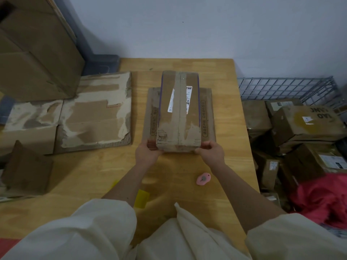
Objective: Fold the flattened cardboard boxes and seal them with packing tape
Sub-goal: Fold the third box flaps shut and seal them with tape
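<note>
A folded brown cardboard box (179, 111) with a taped centre seam and a white label sits in the middle of the wooden table (225, 76), on top of a flattened cardboard box (207, 113). My left hand (147, 152) grips the box's near left corner. My right hand (211, 150) grips its near right corner. Both hands have fingers curled around the near end. A worn flattened cardboard box (93, 111) lies to the left on the table.
A small pink cutter (203, 178) lies on the table near my right forearm. A yellow slip (141, 198) lies by my left arm. Stacked boxes (304, 124) and a wire rack (281, 87) fill the right side; large cartons (33, 53) stand at left. Red cloth (323, 201) sits at lower right.
</note>
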